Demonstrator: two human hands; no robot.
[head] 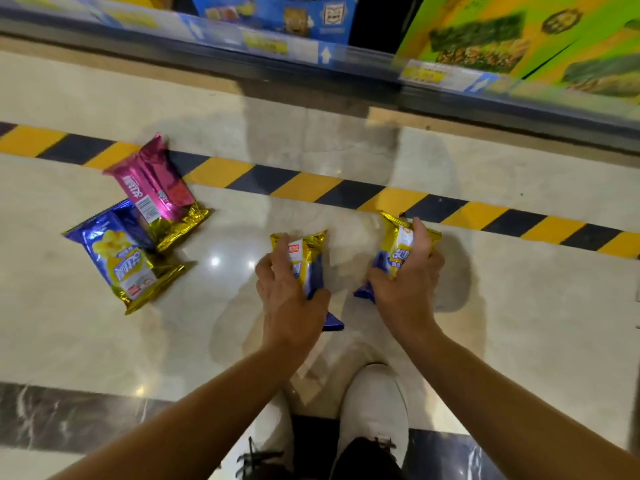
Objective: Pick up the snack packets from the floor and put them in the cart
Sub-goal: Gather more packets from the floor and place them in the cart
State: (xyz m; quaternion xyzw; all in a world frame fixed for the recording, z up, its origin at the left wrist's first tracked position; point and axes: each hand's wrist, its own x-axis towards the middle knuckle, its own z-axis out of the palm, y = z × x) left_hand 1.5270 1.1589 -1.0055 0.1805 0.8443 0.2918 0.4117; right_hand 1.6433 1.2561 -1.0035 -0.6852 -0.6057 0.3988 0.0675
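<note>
My left hand grips a blue-and-gold snack packet low over the pale floor. My right hand is closed around a second blue-and-gold packet just in front of the striped line. Two more packets lie on the floor to the left: a pink-and-gold one resting partly over another blue-and-gold one. No cart is in view.
A yellow-and-black hazard stripe crosses the floor. Behind it runs a store shelf edge with price tags, blue boxes and green boxes. My white shoes stand below my hands, near a dark marble band.
</note>
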